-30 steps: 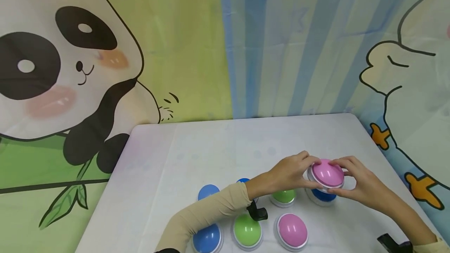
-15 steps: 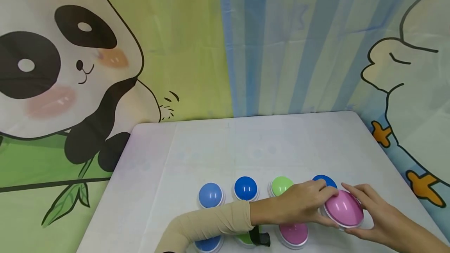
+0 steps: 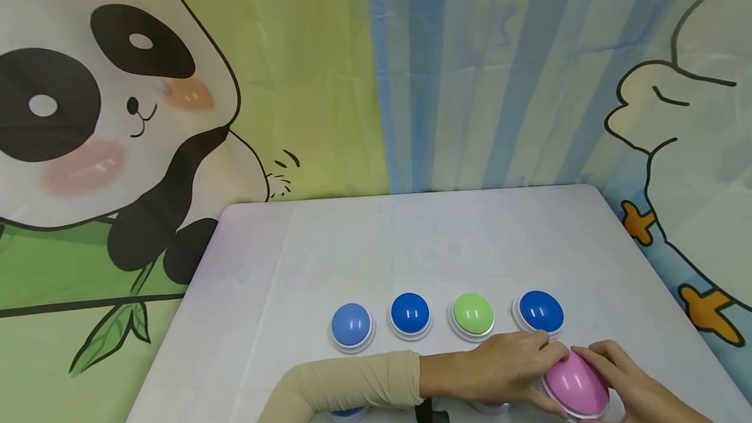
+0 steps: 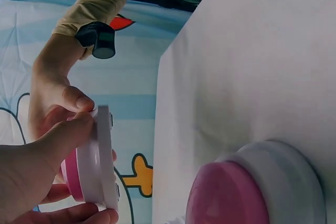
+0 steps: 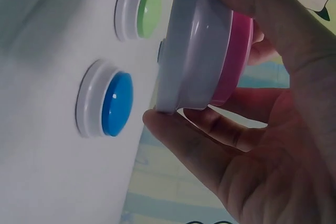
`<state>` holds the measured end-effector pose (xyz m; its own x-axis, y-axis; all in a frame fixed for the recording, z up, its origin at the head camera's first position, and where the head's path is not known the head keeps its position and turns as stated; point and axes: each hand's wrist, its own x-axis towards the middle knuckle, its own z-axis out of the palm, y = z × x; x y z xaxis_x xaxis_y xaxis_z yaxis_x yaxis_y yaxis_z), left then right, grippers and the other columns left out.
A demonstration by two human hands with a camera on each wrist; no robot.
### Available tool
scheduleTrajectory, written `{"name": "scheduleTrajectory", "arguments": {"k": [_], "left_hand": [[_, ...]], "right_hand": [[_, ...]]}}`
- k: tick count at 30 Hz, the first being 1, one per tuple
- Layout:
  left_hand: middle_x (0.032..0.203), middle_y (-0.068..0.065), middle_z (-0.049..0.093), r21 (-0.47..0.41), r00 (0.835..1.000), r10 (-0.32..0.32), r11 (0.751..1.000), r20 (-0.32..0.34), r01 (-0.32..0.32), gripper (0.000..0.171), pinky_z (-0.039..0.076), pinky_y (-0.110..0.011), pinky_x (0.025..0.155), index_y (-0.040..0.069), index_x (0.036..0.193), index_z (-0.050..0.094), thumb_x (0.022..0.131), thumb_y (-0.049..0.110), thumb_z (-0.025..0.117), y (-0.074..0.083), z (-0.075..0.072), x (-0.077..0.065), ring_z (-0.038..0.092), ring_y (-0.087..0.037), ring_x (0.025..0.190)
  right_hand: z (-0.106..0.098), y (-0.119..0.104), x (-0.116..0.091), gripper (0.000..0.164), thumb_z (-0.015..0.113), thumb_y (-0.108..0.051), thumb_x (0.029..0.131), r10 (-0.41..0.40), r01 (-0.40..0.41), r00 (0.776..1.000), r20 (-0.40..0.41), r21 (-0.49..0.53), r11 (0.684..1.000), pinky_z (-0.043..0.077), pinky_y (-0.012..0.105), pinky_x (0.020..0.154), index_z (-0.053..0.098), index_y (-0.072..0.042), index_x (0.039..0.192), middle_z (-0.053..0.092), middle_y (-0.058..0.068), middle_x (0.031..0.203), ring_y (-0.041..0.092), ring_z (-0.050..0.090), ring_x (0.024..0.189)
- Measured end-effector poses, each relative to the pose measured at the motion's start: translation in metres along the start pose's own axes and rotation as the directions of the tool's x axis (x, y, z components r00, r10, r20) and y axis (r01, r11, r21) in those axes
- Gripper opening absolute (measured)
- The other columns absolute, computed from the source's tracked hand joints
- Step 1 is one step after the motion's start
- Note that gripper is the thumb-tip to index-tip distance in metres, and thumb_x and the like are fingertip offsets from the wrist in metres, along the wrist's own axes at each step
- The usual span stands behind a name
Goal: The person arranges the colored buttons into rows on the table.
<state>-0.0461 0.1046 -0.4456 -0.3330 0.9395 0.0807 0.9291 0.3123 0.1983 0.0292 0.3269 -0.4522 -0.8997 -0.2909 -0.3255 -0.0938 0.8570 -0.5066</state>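
Note:
Both hands hold one pink domed button (image 3: 578,384) with a white round base, at the lower right of the head view. My left hand (image 3: 511,367) grips its left rim between thumb and fingers, while the right hand (image 3: 640,384) grips the opposite side. In the left wrist view the white base (image 4: 102,156) is seen edge-on, off the table. The right wrist view shows its pink dome (image 5: 239,59) facing away from the tabletop. A blue domed button (image 3: 541,311) stands on the table just beyond the hands.
Along the back row sit a green button (image 3: 472,313), a darker blue button (image 3: 410,313) and a lighter blue button (image 3: 351,326). Nearer, the left arm mostly hides a front row; one pink button (image 4: 226,198) shows in the left wrist view. The white table (image 3: 329,247) meets printed curtains.
Both hands have brought the pink button from above the back-right blue button toward the front edge and slightly right. The blue button is now uncovered; the left sleeve hides more of the front row.

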Motion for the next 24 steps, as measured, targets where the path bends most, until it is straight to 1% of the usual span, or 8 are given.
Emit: {"name": "scheduleTrajectory", "arguments": {"k": [3, 5, 7, 10, 13, 18, 21, 24], "left_hand": [[0.106, 0.016, 0.053, 0.015, 1.000, -0.005, 1.000, -0.001, 0.005, 0.073, 0.035, 0.004, 0.067, 0.024, 0.131, 0.047, 0.076, 0.069, 0.065, 0.002, 0.003, 0.000, 0.044, 0.013, 0.084], [0.105, 0.016, 0.053, 0.035, 1.000, -0.011, 0.999, -0.010, 0.011, 0.073, 0.035, 0.004, 0.066, 0.025, 0.130, 0.047, 0.076, 0.070, 0.066, 0.004, 0.005, 0.000, 0.043, 0.013, 0.082], [0.103, 0.015, 0.052, 0.044, 1.000, -0.016, 0.999, -0.013, 0.017, 0.073, 0.034, 0.004, 0.064, 0.025, 0.130, 0.047, 0.076, 0.070, 0.066, 0.005, 0.006, 0.001, 0.042, 0.012, 0.080], [0.101, 0.015, 0.052, 0.051, 1.000, -0.017, 0.999, -0.003, 0.017, 0.072, 0.034, 0.003, 0.061, 0.024, 0.129, 0.047, 0.076, 0.070, 0.065, 0.006, 0.008, 0.002, 0.041, 0.012, 0.078], [0.101, 0.015, 0.051, 0.045, 0.999, -0.028, 0.999, 0.033, 0.026, 0.071, 0.034, 0.002, 0.060, 0.024, 0.129, 0.045, 0.077, 0.070, 0.063, 0.006, 0.012, 0.005, 0.041, 0.011, 0.077], [0.100, 0.016, 0.051, 0.060, 0.993, -0.059, 0.997, 0.103, 0.053, 0.070, 0.036, -0.001, 0.057, 0.026, 0.129, 0.043, 0.078, 0.070, 0.063, 0.005, 0.021, 0.011, 0.040, 0.009, 0.074], [0.097, 0.016, 0.051, 0.106, 0.990, -0.079, 0.992, 0.115, 0.066, 0.069, 0.037, -0.003, 0.054, 0.026, 0.127, 0.043, 0.077, 0.071, 0.062, 0.007, 0.026, 0.013, 0.040, 0.008, 0.072], [0.095, 0.016, 0.052, 0.138, 0.991, -0.090, 0.987, 0.099, 0.076, 0.069, 0.037, -0.005, 0.053, 0.026, 0.124, 0.044, 0.076, 0.072, 0.063, 0.007, 0.030, 0.013, 0.041, 0.007, 0.072]], "right_hand": [[0.004, 0.004, -0.001, 0.115, 0.090, -0.051, 0.053, 0.035, -0.035, 0.999, 0.013, -0.006, 0.999, 0.061, 0.032, 0.067, 0.038, 0.001, 0.141, 0.042, 0.019, 0.125, 0.018, 0.053, 0.093], [0.007, 0.008, -0.001, 0.116, 0.089, -0.054, 0.052, 0.047, -0.047, 0.999, 0.018, -0.010, 0.999, 0.061, 0.032, 0.067, 0.037, -0.001, 0.142, 0.041, 0.019, 0.127, 0.019, 0.053, 0.094], [0.008, 0.011, -0.001, 0.115, 0.089, -0.052, 0.054, 0.039, -0.039, 0.999, 0.026, 0.001, 0.999, 0.061, 0.032, 0.067, 0.036, -0.001, 0.142, 0.040, 0.020, 0.128, 0.020, 0.053, 0.094], [0.011, 0.016, 0.000, 0.113, 0.089, -0.049, 0.057, 0.016, -0.016, 0.999, 0.034, 0.024, 1.000, 0.061, 0.032, 0.068, 0.034, 0.000, 0.143, 0.038, 0.022, 0.128, 0.018, 0.053, 0.094], [0.013, 0.017, 0.002, 0.111, 0.089, -0.046, 0.059, 0.001, -0.003, 0.999, 0.043, 0.034, 0.999, 0.061, 0.032, 0.069, 0.034, 0.001, 0.143, 0.037, 0.022, 0.128, 0.015, 0.052, 0.094], [0.020, 0.022, 0.009, 0.108, 0.088, -0.046, 0.061, -0.002, 0.001, 0.999, 0.041, 0.027, 1.000, 0.061, 0.034, 0.074, 0.035, 0.004, 0.141, 0.038, 0.020, 0.126, 0.017, 0.052, 0.096], [0.027, 0.026, 0.013, 0.108, 0.088, -0.049, 0.060, 0.018, -0.020, 0.999, 0.043, 0.031, 0.999, 0.060, 0.034, 0.076, 0.036, 0.002, 0.141, 0.039, 0.019, 0.126, 0.018, 0.053, 0.097], [0.030, 0.028, 0.015, 0.109, 0.087, -0.050, 0.060, 0.040, -0.042, 0.998, 0.048, 0.036, 0.998, 0.060, 0.035, 0.077, 0.037, 0.001, 0.141, 0.039, 0.019, 0.127, 0.021, 0.053, 0.099]]}}
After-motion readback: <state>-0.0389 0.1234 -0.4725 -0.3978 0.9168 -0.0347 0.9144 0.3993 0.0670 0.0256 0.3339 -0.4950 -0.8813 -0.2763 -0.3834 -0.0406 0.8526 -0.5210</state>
